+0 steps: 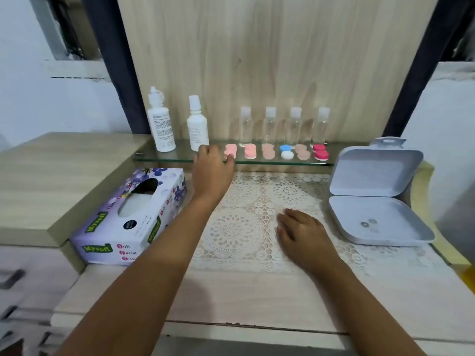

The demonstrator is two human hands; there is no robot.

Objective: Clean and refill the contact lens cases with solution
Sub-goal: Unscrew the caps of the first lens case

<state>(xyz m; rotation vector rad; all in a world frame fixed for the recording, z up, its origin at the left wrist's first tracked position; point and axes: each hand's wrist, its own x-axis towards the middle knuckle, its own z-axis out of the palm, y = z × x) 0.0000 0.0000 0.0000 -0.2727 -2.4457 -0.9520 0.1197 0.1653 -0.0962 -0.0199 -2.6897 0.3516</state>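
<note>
My left hand (212, 170) touches the leftmost pale pink plastic lens case (229, 151) on the glass shelf (164, 158), grip unclear; I'd pinch its sides, lift straight; right hand (299, 231) lies released.

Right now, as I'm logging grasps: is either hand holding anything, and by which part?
Right hand: nothing, flat on the mat. Left hand is at the leftmost pink case, thumb on its front; a grip cannot be told.

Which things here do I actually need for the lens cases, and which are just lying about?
Job: lens cases on the glass shelf; two white solution bottles; tissue box, likely for wiping; left hand at the leftmost pink case.
Lying about, it seems: four clear bottles; open grey box; lace mat under the right hand.
</note>
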